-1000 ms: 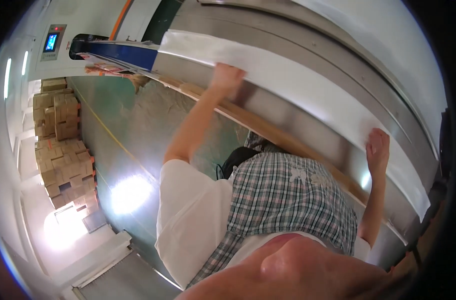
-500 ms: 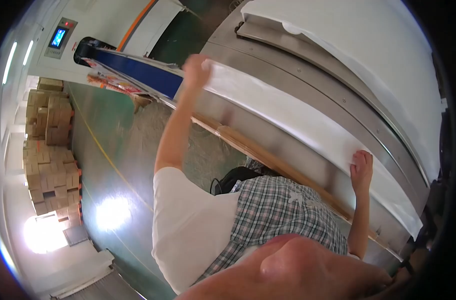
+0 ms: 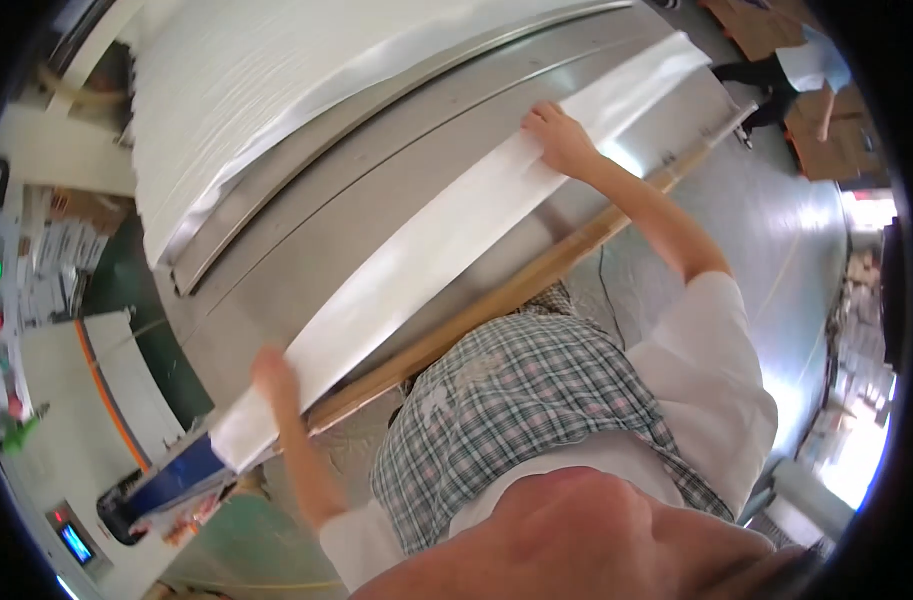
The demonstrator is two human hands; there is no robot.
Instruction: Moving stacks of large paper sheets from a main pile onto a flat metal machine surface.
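White strip (image 3: 417, 270) lying lengthwise on metal table (image 3: 277, 285).
Strip sits between the table's seam and the brown front rail (image 3: 477, 312), its left end at the blue belt (image 3: 182, 470). Left hand (image 3: 277, 378), blurred, near that end: grip cannot be determined. Right hand (image 3: 562, 140), fingers curled, at strip's far edge; grip unconfirmed.

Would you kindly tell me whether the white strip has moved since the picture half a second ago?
Yes, the white strip has shifted left: its left end, earlier short of the blue belt, now reaches it.
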